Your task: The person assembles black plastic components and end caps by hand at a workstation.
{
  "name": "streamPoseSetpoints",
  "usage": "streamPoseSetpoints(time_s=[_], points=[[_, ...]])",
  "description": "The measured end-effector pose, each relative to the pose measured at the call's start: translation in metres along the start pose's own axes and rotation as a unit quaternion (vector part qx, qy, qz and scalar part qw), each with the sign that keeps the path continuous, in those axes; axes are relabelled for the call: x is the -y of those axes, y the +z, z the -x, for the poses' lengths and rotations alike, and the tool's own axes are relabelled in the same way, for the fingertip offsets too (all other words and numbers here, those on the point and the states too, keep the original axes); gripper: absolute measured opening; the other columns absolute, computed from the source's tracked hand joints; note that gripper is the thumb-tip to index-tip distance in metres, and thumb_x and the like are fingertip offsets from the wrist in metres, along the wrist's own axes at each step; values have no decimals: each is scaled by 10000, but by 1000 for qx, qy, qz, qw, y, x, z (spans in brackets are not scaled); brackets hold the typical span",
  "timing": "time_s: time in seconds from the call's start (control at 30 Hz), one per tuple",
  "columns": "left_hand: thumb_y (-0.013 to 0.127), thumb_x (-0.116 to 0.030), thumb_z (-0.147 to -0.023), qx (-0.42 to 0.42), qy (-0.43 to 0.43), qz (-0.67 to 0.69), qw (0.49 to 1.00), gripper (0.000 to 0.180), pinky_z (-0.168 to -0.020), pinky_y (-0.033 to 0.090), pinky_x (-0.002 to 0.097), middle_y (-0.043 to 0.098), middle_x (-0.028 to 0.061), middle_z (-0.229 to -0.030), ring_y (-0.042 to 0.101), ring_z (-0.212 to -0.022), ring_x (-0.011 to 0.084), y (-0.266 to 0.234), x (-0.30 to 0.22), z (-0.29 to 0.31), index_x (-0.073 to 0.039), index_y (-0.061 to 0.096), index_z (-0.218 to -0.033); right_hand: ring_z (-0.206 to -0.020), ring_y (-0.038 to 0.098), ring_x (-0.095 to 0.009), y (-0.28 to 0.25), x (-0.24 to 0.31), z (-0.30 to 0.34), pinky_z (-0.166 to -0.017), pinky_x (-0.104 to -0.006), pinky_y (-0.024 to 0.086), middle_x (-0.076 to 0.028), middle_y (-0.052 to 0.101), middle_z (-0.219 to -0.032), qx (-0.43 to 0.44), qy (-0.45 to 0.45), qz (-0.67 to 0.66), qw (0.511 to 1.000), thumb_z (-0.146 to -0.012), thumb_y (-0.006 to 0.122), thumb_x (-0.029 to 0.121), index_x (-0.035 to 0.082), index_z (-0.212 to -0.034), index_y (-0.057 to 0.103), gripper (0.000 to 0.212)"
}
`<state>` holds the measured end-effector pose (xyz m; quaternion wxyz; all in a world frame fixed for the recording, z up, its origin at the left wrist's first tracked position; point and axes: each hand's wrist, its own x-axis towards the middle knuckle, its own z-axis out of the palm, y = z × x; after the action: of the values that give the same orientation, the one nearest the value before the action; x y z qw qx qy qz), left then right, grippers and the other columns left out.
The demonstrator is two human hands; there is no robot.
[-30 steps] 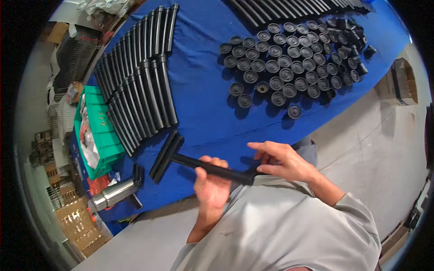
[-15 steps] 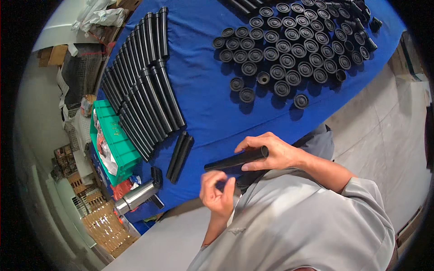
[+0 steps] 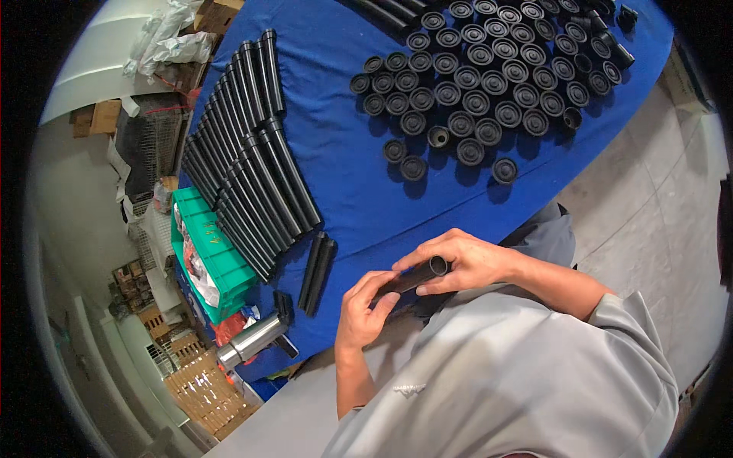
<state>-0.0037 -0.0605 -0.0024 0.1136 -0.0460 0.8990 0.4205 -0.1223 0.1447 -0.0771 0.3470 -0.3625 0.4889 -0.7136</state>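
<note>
Between my two hands lies a black tube [image 3: 416, 276], its open end facing up to the right. My right hand [image 3: 462, 259] wraps round that open end, with thumb and fingers on opposite sides. My left hand [image 3: 365, 307] closes round the other end, which its fingers mostly cover. Beyond my hands, on the blue cloth [image 3: 359, 206], stand many round black caps [image 3: 505, 171] with ringed tops. Two short black tubes [image 3: 315, 273] lie side by side to the left of my left hand.
Long black tubes [image 3: 263, 183] lie in slanting rows at the left. Beside them is a green crate [image 3: 229, 267] with bagged contents. A steel flask [image 3: 252, 340] lies near the cloth's left edge. More tubes [image 3: 385, 15] lie at the far side.
My left hand has moved up and closed round the far end of the tube, where before it was held off below it. My right hand keeps its hold. The view has shifted slightly.
</note>
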Motion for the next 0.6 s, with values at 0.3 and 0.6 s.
streamPoseSetpoints(time_s=[0.3,0.6], points=[[747,-30,-746,-29,-78,86,993,329,-903,490,374,677,141,-954,651,-954,266,13,-2,5,19,637,-1052,-904,651,-267,4,-1,-2,-785,-352,525,-160,662,-1052,-27,-34,51,998,-784,790,300,34,-1265,591,584],[665,-209,-918,-199,-136,628,740,286,-908,534,471,640,239,-1161,634,-1087,342,43,12,24,-44,535,-1114,-837,671,-292,2,2,-2,-717,-367,528,-146,683,-935,-7,-16,28,999,-825,691,122,20,-1148,633,343]])
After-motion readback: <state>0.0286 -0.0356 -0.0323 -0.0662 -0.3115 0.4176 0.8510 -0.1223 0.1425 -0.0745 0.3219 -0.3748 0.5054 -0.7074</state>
